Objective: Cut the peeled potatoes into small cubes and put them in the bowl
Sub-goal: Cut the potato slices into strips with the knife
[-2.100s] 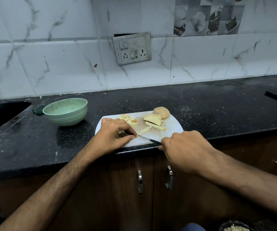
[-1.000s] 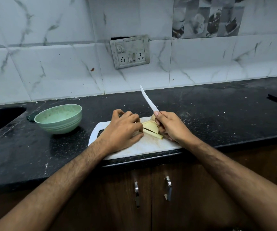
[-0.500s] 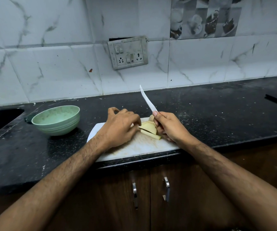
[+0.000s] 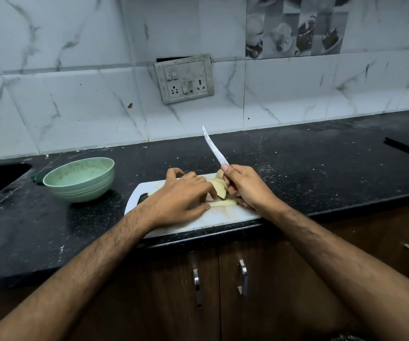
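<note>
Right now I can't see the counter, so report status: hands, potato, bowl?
Left hand steadying potato slices on cutting board. Right hand gripping knife, blade up. Green bowl unobstructed.

pale potato slices [image 4: 219,189] on white board [image 4: 223,215], green bowl [image 4: 79,179] left
</note>
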A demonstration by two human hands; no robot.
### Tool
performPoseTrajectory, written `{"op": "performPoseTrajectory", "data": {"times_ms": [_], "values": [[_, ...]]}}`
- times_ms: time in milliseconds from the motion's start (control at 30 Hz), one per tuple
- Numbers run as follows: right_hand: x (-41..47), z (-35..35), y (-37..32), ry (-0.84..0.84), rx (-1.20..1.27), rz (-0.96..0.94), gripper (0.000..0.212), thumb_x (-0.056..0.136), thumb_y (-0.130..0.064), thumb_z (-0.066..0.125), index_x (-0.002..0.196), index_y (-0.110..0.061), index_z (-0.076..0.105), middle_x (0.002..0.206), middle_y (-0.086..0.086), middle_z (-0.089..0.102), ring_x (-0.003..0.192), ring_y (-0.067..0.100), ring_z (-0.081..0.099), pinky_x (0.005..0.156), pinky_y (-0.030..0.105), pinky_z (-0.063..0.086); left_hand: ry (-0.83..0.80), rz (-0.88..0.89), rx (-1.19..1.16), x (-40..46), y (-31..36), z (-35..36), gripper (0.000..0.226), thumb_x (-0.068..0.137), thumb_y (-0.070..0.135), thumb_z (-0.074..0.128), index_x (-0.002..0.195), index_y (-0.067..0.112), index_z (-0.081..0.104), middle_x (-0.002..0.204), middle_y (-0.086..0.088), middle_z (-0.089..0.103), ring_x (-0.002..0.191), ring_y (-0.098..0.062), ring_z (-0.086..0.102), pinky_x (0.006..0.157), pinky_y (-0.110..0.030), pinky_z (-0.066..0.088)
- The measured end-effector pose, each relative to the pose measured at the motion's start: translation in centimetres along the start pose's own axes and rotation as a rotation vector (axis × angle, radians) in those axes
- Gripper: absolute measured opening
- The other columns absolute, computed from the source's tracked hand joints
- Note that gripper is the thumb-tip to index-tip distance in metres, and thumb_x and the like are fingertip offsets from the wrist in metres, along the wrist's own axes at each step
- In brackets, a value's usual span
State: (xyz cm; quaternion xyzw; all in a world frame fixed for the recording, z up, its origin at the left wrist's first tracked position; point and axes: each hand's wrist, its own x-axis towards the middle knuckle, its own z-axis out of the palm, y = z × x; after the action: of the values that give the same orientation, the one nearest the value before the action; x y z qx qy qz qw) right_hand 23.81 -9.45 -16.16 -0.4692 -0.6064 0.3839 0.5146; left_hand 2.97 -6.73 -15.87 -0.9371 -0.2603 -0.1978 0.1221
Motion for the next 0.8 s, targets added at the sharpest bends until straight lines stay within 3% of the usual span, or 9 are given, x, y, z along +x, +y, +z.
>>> {"op": "performPoseTrajectory", "data": {"times_ms": [233,367,433,533,667,800], "values": [[-0.4,-0.6,-1.6,-0.087,-0.229,0.025,0.042,0.104,-0.042,0.044,0.075,-0.012,0.052,0.046,-0.006,0.039,0.039,0.011,0.030,0.036,0.022,0.024,0.018,-0.031,-0.083,-3.1,-0.3,-0.7,0.020,0.098,0.039,0.055,0.118,0.040,0.057,0.090,0.019,0.054,0.094,-0.001,0.048,0.103,-0.037,0.020],[-2.2,-1.5,-4.1,-0.179,-0.645,0.089,0.045,0.102,-0.044,0.044,0.074,-0.014,0.059,0.051,-0.003,0.052,0.044,0.016,0.044,0.043,0.023,0.036,0.007,-0.056,-0.124,-4.0,-0.5,-0.9,0.024,0.095,0.045,0.049,0.116,0.042,0.062,0.087,0.017,0.054,0.095,-0.003,0.050,0.100,-0.034,0.019],[-3.9,-1.7,-5.2,-0.234,-0.928,0.106,0.044,0.103,-0.045,0.041,0.072,-0.019,0.059,0.058,-0.006,0.058,0.054,0.014,0.055,0.057,0.028,0.043,0.011,-0.069,-0.154,-4.3,-0.5,-0.8,0.027,0.094,0.045,0.050,0.116,0.042,0.064,0.086,0.016,0.054,0.095,-0.003,0.050,0.099,-0.034,0.020],[-6.3,-1.5,-6.0,-0.249,-1.205,0.151,0.043,0.103,-0.049,0.035,0.069,-0.026,0.047,0.080,-0.004,0.056,0.084,0.022,0.060,0.074,0.037,0.044,0.005,-0.087,-0.202,-4.5,-0.4,-0.8,0.033,0.093,0.047,0.048,0.118,0.041,0.068,0.086,0.016,0.053,0.095,-0.004,0.051,0.098,-0.036,0.021],[-8.3,-1.1,-6.1,-0.246,-1.362,0.161,0.043,0.103,-0.051,0.029,0.069,-0.026,0.039,0.089,0.000,0.048,0.089,0.028,0.055,0.073,0.038,0.039,-0.010,-0.103,-0.257,-4.7,-0.3,-0.9,0.041,0.088,0.047,0.046,0.121,0.042,0.069,0.086,0.018,0.050,0.099,-0.003,0.049,0.100,-0.028,0.017],[-9.3,-0.7,-6.5,-0.243,-1.438,0.122,0.035,0.104,-0.050,0.028,0.085,-0.026,0.045,0.099,0.004,0.059,0.095,0.029,0.058,0.072,0.037,0.038,-0.018,-0.123,-0.280,-4.8,-0.3,-1.0,0.042,0.086,0.041,0.048,0.122,0.043,0.070,0.085,0.016,0.048,0.099,-0.004,0.048,0.101,-0.024,0.014]]}}
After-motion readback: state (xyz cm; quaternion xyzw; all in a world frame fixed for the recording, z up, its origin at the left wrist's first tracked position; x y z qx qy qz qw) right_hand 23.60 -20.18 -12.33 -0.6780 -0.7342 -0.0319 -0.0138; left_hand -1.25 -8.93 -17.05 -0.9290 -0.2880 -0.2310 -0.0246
